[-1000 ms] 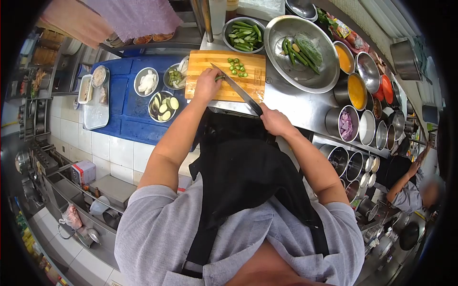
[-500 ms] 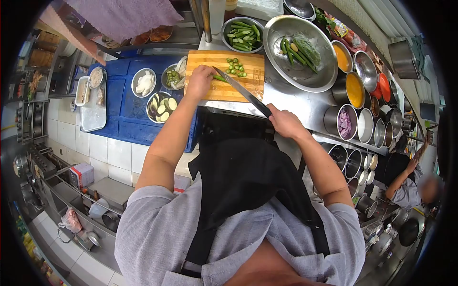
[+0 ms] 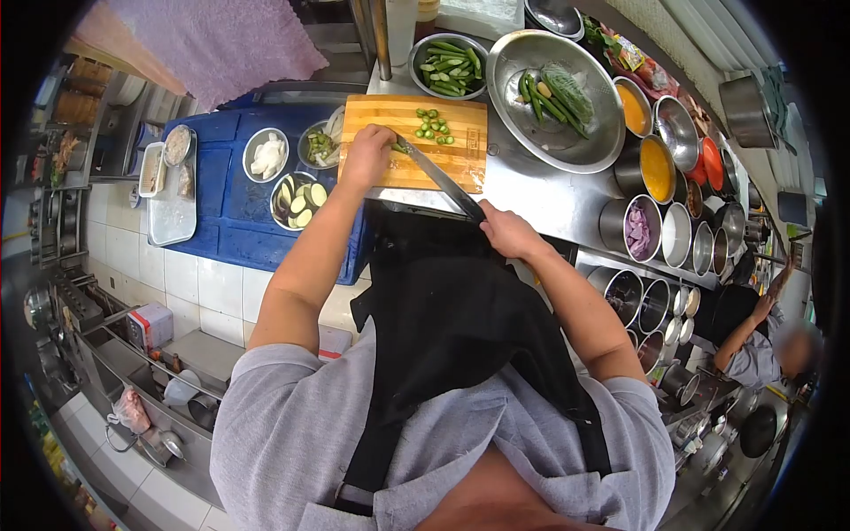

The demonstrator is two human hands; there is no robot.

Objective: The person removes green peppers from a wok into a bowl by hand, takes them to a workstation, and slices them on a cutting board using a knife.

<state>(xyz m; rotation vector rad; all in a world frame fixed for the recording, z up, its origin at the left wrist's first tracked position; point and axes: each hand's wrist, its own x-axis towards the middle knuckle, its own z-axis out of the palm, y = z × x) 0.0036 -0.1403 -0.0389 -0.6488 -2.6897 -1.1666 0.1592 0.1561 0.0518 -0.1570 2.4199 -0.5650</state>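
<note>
My left hand (image 3: 369, 154) is closed at the left of the wooden cutting board (image 3: 372, 111), pressing a green pod, which looks like okra (image 3: 401, 147), against it; only the pod's end shows past my fingers. My right hand (image 3: 512, 232) grips the handle of a long kitchen knife (image 3: 447, 182) off the board's near edge. The blade slants up and left, its tip beside the pod and my left fingers. Cut okra pieces (image 3: 434, 126) lie scattered on the board beyond the blade.
A metal bowl of green pods (image 3: 450, 66) stands behind the board. Right of it is a large steel basin (image 3: 509, 133) with greens. Sliced eggplant (image 3: 302, 215) sits in a bowl on the blue surface (image 3: 221, 212). Pots line the right counter; another person (image 3: 753, 332) is at far right.
My right hand and the knife have shifted left, and the blade tip is now close to my left fingers. My left hand keeps its place on the board.
</note>
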